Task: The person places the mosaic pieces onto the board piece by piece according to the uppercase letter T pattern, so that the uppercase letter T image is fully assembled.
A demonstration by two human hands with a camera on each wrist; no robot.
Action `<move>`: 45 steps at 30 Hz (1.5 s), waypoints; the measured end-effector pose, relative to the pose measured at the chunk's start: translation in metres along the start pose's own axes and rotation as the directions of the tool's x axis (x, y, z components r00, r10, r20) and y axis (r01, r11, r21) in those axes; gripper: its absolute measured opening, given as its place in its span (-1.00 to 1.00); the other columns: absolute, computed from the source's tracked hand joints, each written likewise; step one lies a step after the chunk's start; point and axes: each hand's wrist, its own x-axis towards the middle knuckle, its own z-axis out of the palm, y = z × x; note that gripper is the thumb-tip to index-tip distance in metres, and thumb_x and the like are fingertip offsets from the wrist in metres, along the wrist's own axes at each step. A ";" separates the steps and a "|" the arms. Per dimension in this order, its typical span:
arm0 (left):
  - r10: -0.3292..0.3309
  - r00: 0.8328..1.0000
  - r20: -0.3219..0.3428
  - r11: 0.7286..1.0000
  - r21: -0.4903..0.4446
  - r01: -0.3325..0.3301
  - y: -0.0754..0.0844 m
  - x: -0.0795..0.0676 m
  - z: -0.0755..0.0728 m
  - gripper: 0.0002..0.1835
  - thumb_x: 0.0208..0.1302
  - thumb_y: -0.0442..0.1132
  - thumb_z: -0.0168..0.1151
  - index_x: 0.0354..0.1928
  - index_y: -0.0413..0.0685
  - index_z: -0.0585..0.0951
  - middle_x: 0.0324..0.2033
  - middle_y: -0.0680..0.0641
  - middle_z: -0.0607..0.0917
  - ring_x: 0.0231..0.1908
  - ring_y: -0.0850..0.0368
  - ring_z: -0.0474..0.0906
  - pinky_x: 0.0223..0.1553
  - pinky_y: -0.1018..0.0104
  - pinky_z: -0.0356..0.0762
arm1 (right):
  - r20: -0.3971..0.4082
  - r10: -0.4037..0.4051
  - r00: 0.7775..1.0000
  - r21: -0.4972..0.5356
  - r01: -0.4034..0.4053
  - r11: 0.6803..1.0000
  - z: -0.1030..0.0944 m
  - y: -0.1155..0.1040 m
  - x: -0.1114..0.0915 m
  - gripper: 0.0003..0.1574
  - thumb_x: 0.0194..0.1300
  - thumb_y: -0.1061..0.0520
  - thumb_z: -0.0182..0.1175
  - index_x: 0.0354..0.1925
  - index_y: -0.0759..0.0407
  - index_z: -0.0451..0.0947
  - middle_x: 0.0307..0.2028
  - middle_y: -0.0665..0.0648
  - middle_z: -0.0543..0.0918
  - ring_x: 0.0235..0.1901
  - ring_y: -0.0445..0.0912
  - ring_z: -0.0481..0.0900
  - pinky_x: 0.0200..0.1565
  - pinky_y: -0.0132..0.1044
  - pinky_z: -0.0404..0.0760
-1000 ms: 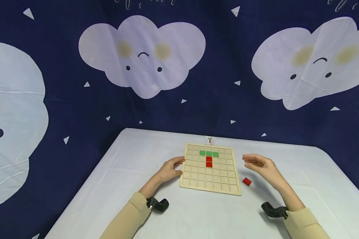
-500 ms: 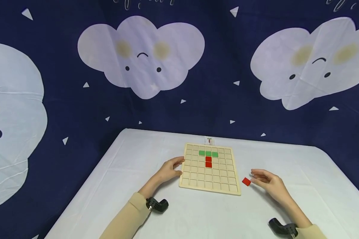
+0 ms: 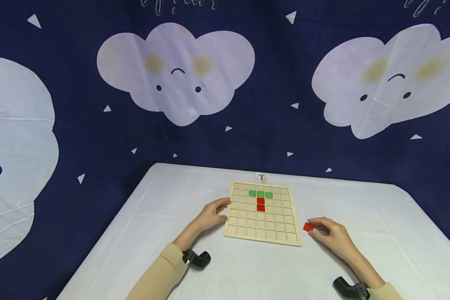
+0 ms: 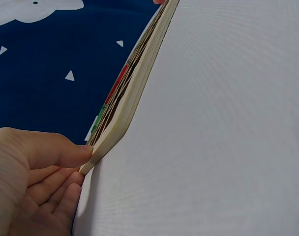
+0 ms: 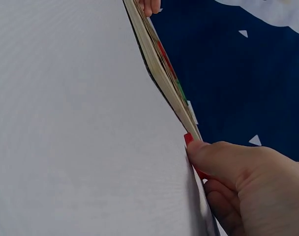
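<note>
My right hand pinches a small red square tile between thumb and fingers, just right of the wooden grid board. In the right wrist view the thumb covers part of the red tile. Touching the board's left edge, my left hand has its thumb and fingertips spread apart. The left wrist view shows its thumb against the board's edge. Set into the grid are several green tiles in a row, with two red tiles below the middle one.
Behind the board lies a small pattern card with a T-like figure. A white cloth covers the table. Beyond it hangs a dark blue curtain printed with clouds and triangles.
My right hand has come down toward the red tile on the table and taken hold of it. My left hand has stayed at the board's edge.
</note>
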 end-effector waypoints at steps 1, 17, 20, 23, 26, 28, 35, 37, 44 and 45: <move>0.001 1.000 -0.001 1.000 -0.006 -0.001 0.000 0.000 0.000 -0.29 -0.03 -0.65 0.24 0.25 -0.48 0.30 0.13 -0.35 0.47 0.18 -0.18 0.36 0.26 0.11 0.31 | -0.004 -0.001 1.000 0.002 0.001 1.000 0.000 0.000 0.000 -0.59 -0.12 0.32 0.47 -0.20 0.16 0.66 -0.32 -0.04 0.69 -0.32 -0.22 0.62 -0.26 -0.64 0.53; 0.021 1.000 0.016 1.000 0.002 -0.021 0.029 -0.011 -0.005 -0.34 -0.03 -0.68 0.18 0.21 -0.59 0.29 0.10 -0.45 0.45 0.16 -0.28 0.35 0.25 0.02 0.30 | 0.055 0.064 0.996 0.090 -0.069 0.994 -0.024 -0.018 0.044 -0.66 0.10 0.29 0.35 -0.10 0.26 0.63 -0.22 0.14 0.71 -0.27 -0.20 0.66 -0.21 -0.52 0.61; 0.014 1.000 0.023 1.000 -0.004 -0.013 0.040 -0.016 -0.008 -0.35 -0.02 -0.68 0.17 0.20 -0.61 0.28 0.10 -0.47 0.44 0.16 -0.30 0.34 0.25 0.00 0.30 | 0.077 0.055 0.996 0.122 -0.064 0.990 -0.019 -0.027 0.057 -0.65 0.11 0.23 0.35 -0.08 0.28 0.63 -0.20 0.12 0.70 -0.25 -0.20 0.66 -0.20 -0.36 0.66; 0.003 1.000 0.022 1.000 0.000 -0.003 0.043 -0.018 -0.009 -0.36 -0.01 -0.68 0.17 0.21 -0.60 0.28 0.11 -0.46 0.44 0.17 -0.29 0.34 0.25 0.02 0.29 | 0.097 0.048 0.994 0.163 -0.063 0.985 -0.009 -0.037 0.069 -0.64 0.12 0.21 0.35 -0.08 0.28 0.63 -0.18 0.12 0.69 -0.24 -0.13 0.66 -0.19 -0.17 0.68; 0.008 1.000 0.021 1.000 -0.004 -0.007 0.043 -0.018 -0.008 -0.36 0.00 -0.68 0.16 0.21 -0.60 0.28 0.11 -0.46 0.44 0.17 -0.29 0.34 0.26 0.00 0.29 | 0.115 0.024 0.993 0.206 -0.048 0.977 0.005 -0.048 0.079 -0.65 0.13 0.21 0.35 -0.08 0.30 0.62 -0.17 0.14 0.69 -0.23 -0.03 0.67 -0.18 -0.06 0.68; 0.015 1.000 0.023 1.000 -0.011 -0.014 0.043 -0.017 -0.007 -0.36 0.00 -0.68 0.16 0.21 -0.60 0.27 0.11 -0.47 0.43 0.17 -0.30 0.34 0.26 -0.02 0.27 | 0.128 0.006 0.992 0.231 -0.036 0.972 0.014 -0.054 0.084 -0.66 0.14 0.20 0.34 -0.08 0.29 0.62 -0.16 0.15 0.68 -0.23 0.01 0.66 -0.17 -0.04 0.67; 0.016 1.000 0.017 1.000 0.000 -0.016 0.021 -0.008 -0.002 -0.33 -0.02 -0.68 0.19 0.23 -0.56 0.28 0.12 -0.43 0.45 0.17 -0.26 0.35 0.26 0.02 0.29 | 0.164 -0.004 0.987 0.295 -0.045 0.954 0.039 -0.072 0.096 -0.64 0.15 0.20 0.33 -0.07 0.31 0.61 -0.13 0.19 0.67 -0.19 0.08 0.64 -0.11 0.03 0.64; 0.014 1.000 0.011 1.000 0.015 -0.014 0.010 -0.004 0.000 -0.32 -0.02 -0.66 0.21 0.24 -0.52 0.29 0.13 -0.38 0.47 0.18 -0.21 0.36 0.26 0.08 0.32 | 0.167 -0.012 0.986 0.314 -0.041 0.949 0.045 -0.073 0.098 -0.64 0.15 0.24 0.32 -0.06 0.34 0.60 -0.12 0.23 0.66 -0.18 0.10 0.63 -0.10 0.02 0.64; 0.000 1.000 0.016 0.999 0.037 0.000 0.002 -0.001 0.000 -0.30 -0.01 -0.63 0.23 0.26 -0.43 0.31 0.13 -0.28 0.49 0.18 -0.11 0.38 0.24 0.27 0.34 | 0.216 -0.017 0.976 0.321 -0.054 0.946 0.059 -0.071 0.091 -0.66 0.17 0.26 0.30 -0.05 0.33 0.61 -0.10 0.23 0.65 -0.18 0.09 0.63 -0.15 -0.11 0.67; -0.001 1.000 0.016 0.999 0.042 0.001 0.002 -0.001 0.000 -0.30 -0.01 -0.62 0.23 0.26 -0.43 0.31 0.13 -0.28 0.49 0.18 -0.11 0.38 0.24 0.27 0.34 | 0.220 -0.019 0.975 0.324 -0.054 0.944 0.061 -0.070 0.091 -0.65 0.16 0.25 0.31 -0.05 0.31 0.62 -0.10 0.21 0.66 -0.18 0.06 0.63 -0.14 -0.15 0.67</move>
